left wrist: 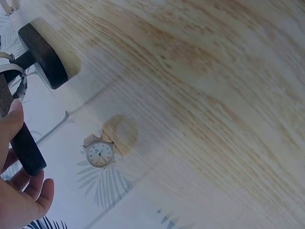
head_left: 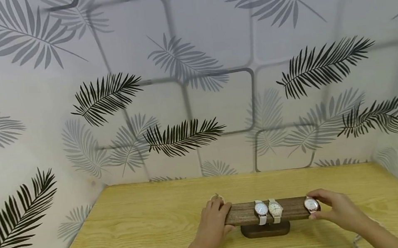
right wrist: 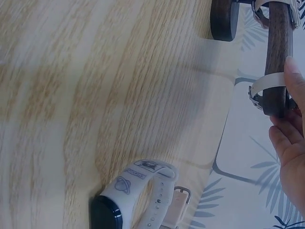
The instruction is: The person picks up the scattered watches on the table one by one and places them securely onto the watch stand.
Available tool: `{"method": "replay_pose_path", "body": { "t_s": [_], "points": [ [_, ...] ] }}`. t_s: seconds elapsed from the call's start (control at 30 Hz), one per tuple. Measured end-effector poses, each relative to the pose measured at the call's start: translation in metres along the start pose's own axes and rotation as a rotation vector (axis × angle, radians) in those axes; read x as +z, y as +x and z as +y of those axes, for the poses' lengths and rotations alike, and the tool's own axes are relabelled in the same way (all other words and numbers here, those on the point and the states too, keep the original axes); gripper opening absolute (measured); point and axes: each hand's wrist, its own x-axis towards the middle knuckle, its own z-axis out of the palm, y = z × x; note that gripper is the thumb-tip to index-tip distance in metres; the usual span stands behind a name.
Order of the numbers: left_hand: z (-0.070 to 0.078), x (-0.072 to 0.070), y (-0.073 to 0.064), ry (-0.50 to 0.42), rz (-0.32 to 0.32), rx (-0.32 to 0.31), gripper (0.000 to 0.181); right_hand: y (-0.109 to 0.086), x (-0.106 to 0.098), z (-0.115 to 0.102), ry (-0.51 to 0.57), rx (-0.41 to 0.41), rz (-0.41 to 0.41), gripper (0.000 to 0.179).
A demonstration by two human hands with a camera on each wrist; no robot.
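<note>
A dark wooden watch stand [head_left: 289,208], a bar on a short foot, stands on the table. My left hand [head_left: 212,223] grips its left end. Two wristwatches sit side by side around the middle: one white-strapped watch [head_left: 261,208] and one cream-strapped watch [head_left: 275,209]. Near the right end, my right hand [head_left: 336,208] pinches a third wristwatch [head_left: 311,204] that is looped around the bar. Its pale strap [right wrist: 267,83] shows in the right wrist view, with the thumb against it. Beyond my left hand lies another watch [left wrist: 100,153], mostly hidden in the head view.
A smart band [right wrist: 107,212] with a printed white strap lies on the table near my right forearm, beside a pale strap with a buckle [right wrist: 177,205]. The wooden table [head_left: 140,224] meets a leaf-patterned wall [head_left: 218,96] at the back.
</note>
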Motion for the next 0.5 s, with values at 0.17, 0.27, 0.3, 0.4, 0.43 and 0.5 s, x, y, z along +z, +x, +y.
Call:
{"method": "replay_pose_path", "body": {
  "t_s": [0.17, 0.27, 0.3, 0.4, 0.43, 0.5],
  "points": [
    [0.0004, -0.0010, 0.0004, -0.001, 0.004, -0.007, 0.055, -0.0006, 0.0014, 0.0003, 0.009, -0.010, -0.011, 0.055],
    [0.0004, -0.0015, 0.0006, -0.012, 0.006, -0.011, 0.055, -0.0008, 0.0019, 0.0001, 0.016, -0.008, -0.026, 0.060],
    [0.0004, -0.0017, 0.0006, -0.014, 0.005, -0.012, 0.055, -0.0009, 0.0019, 0.0000, 0.021, -0.006, -0.032, 0.062],
    [0.0006, -0.0013, 0.0006, -0.018, 0.003, -0.014, 0.055, -0.0013, 0.0013, -0.0006, 0.020, 0.006, -0.052, 0.064],
    [0.0006, -0.0010, 0.0007, -0.019, 0.003, -0.014, 0.054, -0.0014, 0.0010, -0.0006, 0.021, 0.006, -0.057, 0.064],
    [0.0009, -0.0008, 0.0008, -0.018, 0.000, -0.015, 0.054, -0.0012, 0.0009, -0.0008, 0.009, 0.004, -0.052, 0.062]
  ]
}}
